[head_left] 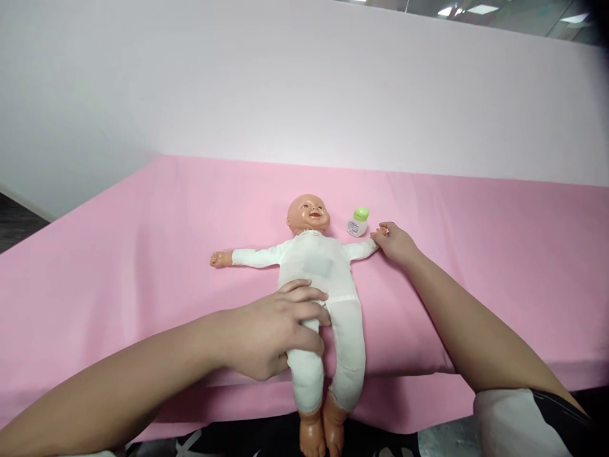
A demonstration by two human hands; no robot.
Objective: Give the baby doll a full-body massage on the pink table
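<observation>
A baby doll [316, 263] with a white cloth body lies on its back, its head away from me and its feet over the near edge of the pink-covered table [162, 279]. My left hand [285, 327] is wrapped round the doll's thigh on the left side. At the doll's outstretched arm on the right, my right hand [394, 243] has its fingers closed on the doll's small hand. Just beyond that arm stands a small clear bottle [357, 222] with a green cap and a printed label, tilted a little and touched by neither hand.
A white wall panel [304, 89] rises behind the table's far edge. Ceiling lights [483, 9] show at the top right. Dark patterned clothing [285, 438] is below the near edge, and dark floor [19, 222] shows at the far left.
</observation>
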